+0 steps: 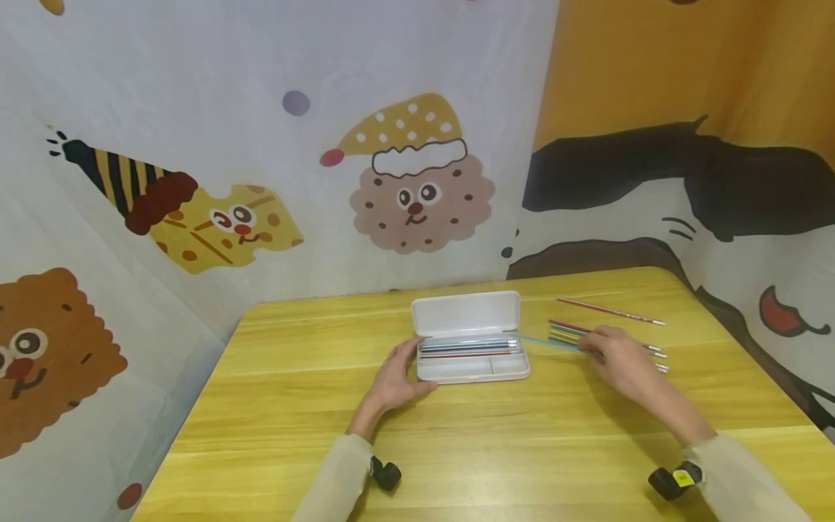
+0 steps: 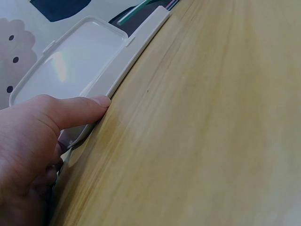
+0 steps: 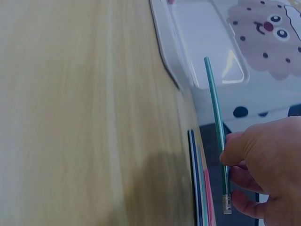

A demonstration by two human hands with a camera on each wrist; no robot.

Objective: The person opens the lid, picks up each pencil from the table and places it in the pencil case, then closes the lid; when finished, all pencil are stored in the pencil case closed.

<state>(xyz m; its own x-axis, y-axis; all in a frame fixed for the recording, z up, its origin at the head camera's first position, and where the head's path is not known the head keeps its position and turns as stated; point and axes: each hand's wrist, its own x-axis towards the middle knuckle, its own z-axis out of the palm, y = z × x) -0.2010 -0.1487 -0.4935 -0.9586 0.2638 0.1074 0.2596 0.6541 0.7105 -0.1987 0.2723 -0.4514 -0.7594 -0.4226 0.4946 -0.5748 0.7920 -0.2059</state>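
Observation:
A white pencil case lies with its lid raised, several pencils side by side in its long compartment. My left hand grips the case's left end, the thumb against the front wall and the other fingers partly hidden behind the end. To the right of the case, my right hand pinches a green pencil near its eraser end; the other end points toward the case. Under and beside that hand lies a row of loose pencils in several colours, partly covered by it in the head view.
A single red pencil lies apart, behind the row. The case's small front compartments show bare white bottoms. Behind the wooden table hangs a cloth printed with cartoon food figures.

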